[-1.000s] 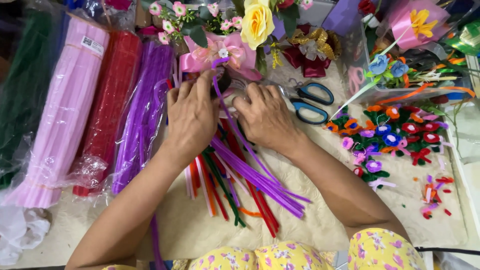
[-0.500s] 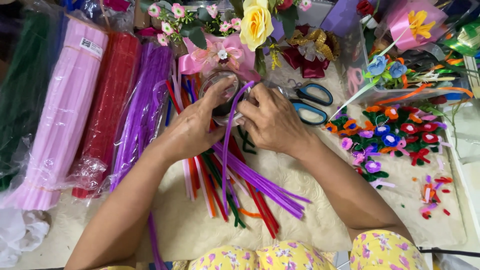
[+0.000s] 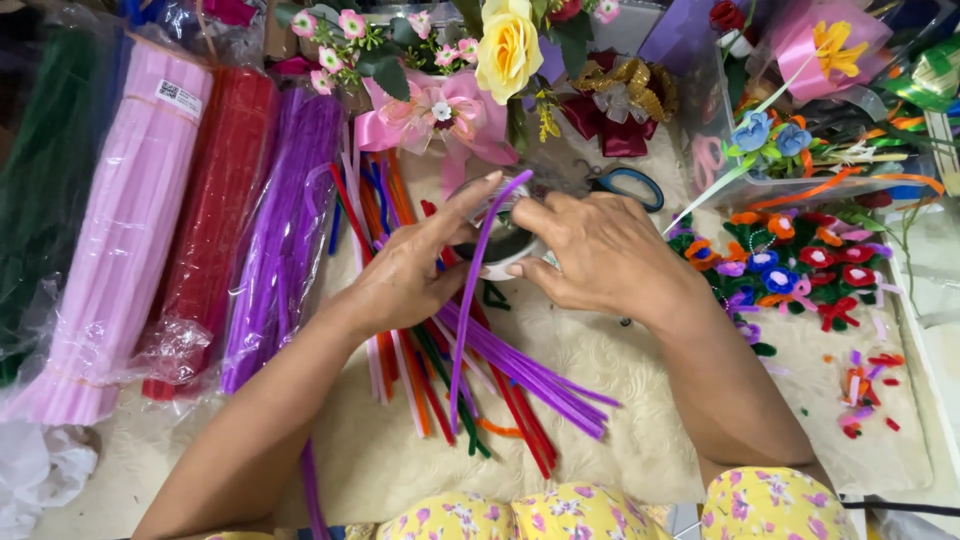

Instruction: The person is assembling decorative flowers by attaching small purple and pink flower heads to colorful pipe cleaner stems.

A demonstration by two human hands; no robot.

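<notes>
Since a moment ago both hands have drawn a little apart and the purple pipe cleaner [image 3: 468,300] has swung up into a clearer arch. Far left lie the bagged pink stems [image 3: 120,230], then red stems [image 3: 205,220], then the purple bundle [image 3: 285,220]. Next, the left hand [image 3: 405,275] pinches the pipe cleaner near its top, thumb and forefinger closed on it. Its long axis runs almost straight up and down the view, top end curling right toward the right hand [image 3: 600,250], lower end pointing at the person's lap, over the loose purple stems [image 3: 520,365]. The right hand's fingers curl shut around a small round white object [image 3: 500,262]. Blue-handled scissors [image 3: 630,185] lie behind; finished small flowers [image 3: 800,265] lie at right.
</notes>
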